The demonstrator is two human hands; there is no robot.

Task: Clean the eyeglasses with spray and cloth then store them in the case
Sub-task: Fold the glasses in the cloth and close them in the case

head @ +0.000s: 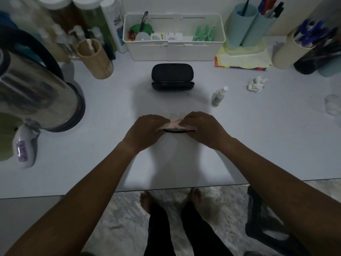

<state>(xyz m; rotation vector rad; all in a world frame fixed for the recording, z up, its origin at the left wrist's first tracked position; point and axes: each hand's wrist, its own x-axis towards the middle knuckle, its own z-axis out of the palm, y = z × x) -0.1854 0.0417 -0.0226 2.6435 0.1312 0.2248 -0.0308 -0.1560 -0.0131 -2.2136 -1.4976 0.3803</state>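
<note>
Pale desk (96,111), near edge: left hand (147,129) and right hand (202,126) pinch the pink cloth (172,124) around the dark-rimmed eyeglasses (175,131), evidently for wiping, with the open case (172,76) ready behind.

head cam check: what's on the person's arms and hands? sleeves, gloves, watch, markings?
Nothing worn that shows. The left forearm and right forearm are bare to the frame edge, with no sleeves. The left hand and right hand have no gloves, and neither wrist has a watch or band. Rings cannot be ruled out: the fingers are mostly hidden and the picture is dim.
</note>
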